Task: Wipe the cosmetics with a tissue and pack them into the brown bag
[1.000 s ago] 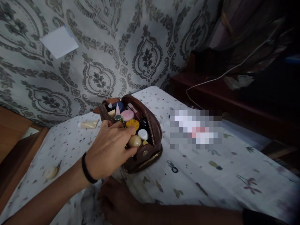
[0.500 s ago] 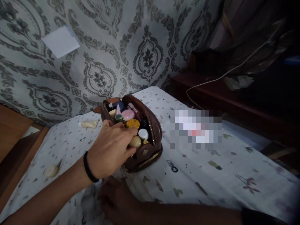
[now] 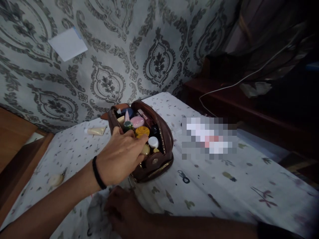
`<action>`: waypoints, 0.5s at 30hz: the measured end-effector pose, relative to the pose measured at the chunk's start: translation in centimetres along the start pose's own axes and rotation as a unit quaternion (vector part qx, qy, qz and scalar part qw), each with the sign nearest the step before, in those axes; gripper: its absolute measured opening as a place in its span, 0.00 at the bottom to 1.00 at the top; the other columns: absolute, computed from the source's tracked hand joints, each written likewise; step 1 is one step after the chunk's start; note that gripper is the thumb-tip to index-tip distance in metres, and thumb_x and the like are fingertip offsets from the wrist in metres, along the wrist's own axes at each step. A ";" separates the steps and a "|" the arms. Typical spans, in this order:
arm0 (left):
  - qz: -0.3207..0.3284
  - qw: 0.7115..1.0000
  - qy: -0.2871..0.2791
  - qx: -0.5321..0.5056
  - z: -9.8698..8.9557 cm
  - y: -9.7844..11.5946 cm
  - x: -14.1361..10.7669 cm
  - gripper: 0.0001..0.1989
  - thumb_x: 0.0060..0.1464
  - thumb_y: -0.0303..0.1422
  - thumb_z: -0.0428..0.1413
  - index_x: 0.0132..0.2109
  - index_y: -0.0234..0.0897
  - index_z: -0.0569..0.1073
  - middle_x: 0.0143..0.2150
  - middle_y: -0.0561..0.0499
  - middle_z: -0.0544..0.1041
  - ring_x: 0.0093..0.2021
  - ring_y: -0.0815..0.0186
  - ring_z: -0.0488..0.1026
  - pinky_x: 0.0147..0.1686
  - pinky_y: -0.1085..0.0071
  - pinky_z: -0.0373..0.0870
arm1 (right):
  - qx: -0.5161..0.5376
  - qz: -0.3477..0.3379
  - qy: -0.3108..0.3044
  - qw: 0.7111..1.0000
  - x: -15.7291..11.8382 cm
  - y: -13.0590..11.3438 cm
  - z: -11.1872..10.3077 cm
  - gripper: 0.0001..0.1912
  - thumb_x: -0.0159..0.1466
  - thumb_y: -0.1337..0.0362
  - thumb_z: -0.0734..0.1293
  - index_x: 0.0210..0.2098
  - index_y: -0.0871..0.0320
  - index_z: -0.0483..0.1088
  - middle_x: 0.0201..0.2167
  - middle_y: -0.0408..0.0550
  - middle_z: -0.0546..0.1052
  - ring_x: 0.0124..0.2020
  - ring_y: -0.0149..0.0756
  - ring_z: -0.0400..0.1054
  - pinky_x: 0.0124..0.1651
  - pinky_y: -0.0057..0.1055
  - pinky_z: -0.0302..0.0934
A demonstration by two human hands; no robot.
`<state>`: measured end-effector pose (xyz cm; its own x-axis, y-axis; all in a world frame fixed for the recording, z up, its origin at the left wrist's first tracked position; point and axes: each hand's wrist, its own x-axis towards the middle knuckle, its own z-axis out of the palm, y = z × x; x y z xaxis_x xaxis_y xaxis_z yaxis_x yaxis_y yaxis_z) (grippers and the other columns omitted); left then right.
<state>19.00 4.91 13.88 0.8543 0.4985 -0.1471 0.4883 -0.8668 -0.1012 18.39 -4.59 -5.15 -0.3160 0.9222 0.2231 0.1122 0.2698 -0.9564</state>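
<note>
A brown leather toiletry bag (image 3: 166, 131) stands unzipped on the patterned sheet, packed with several bottles and tubes. My left hand (image 3: 122, 154), a black band round its wrist, reaches into the near side of the bag. Its thumb and index finger close around a beige round-capped container (image 3: 145, 150), partly covered by the fingers. Beside these fingers sit a yellow cap (image 3: 142, 131), a white cap (image 3: 153, 142) and a pink rounded item (image 3: 137, 122). In shadow below, my right hand (image 3: 124, 207) is curled at a grey cloth (image 3: 96, 212), its fingertips mostly hidden.
On the sheet (image 3: 199, 186), a cream tube (image 3: 96, 131) lies left of the bag and a round pale item (image 3: 56, 179) lies nearer. Right of the bag is a blurred-out patch (image 3: 209, 136). A white cable (image 3: 224, 87) crosses a dark red ledge (image 3: 196, 86) beyond the sheet.
My left hand has shifted slightly, and its fingers cover more of the beige cap. The whole view has moved a little; the bag and my right hand stay in place.
</note>
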 end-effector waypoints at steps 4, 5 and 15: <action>0.003 1.000 0.016 -0.010 0.3 -0.1 0.0 0.04 0.59 0.30 0.51 0.42 0.38 0.67 0.34 0.49 0.75 0.40 0.55 0.71 0.42 0.59 0.55 | 0.004 -0.005 0.001 1.000 -0.1 0.0 -0.2 0.10 0.52 0.74 0.65 0.33 0.56 0.70 0.38 0.46 0.69 0.39 0.36 0.67 0.45 0.31 0.64; 0.002 1.000 0.021 -0.011 0.4 -0.1 -0.1 0.04 0.59 0.30 0.51 0.42 0.38 0.67 0.34 0.49 0.75 0.40 0.56 0.71 0.42 0.59 0.56 | 0.005 -0.009 0.002 1.000 -0.1 -0.1 -0.2 0.10 0.52 0.74 0.64 0.33 0.56 0.70 0.38 0.46 0.69 0.39 0.36 0.67 0.45 0.31 0.64; -0.008 0.993 0.099 -0.069 0.0 -1.4 -1.1 0.13 0.66 0.40 0.46 0.42 0.41 0.72 0.38 0.48 0.77 0.43 0.58 0.74 0.46 0.61 0.63 | 0.006 -0.008 0.004 1.000 0.0 -0.1 0.0 0.10 0.53 0.74 0.65 0.33 0.57 0.70 0.39 0.46 0.70 0.39 0.35 0.67 0.44 0.30 0.64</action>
<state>17.37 5.56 14.17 0.8582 0.5107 0.0519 0.5094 -0.8597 0.0368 18.44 -4.62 -5.09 -0.3107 0.9197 0.2401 0.0952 0.2815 -0.9548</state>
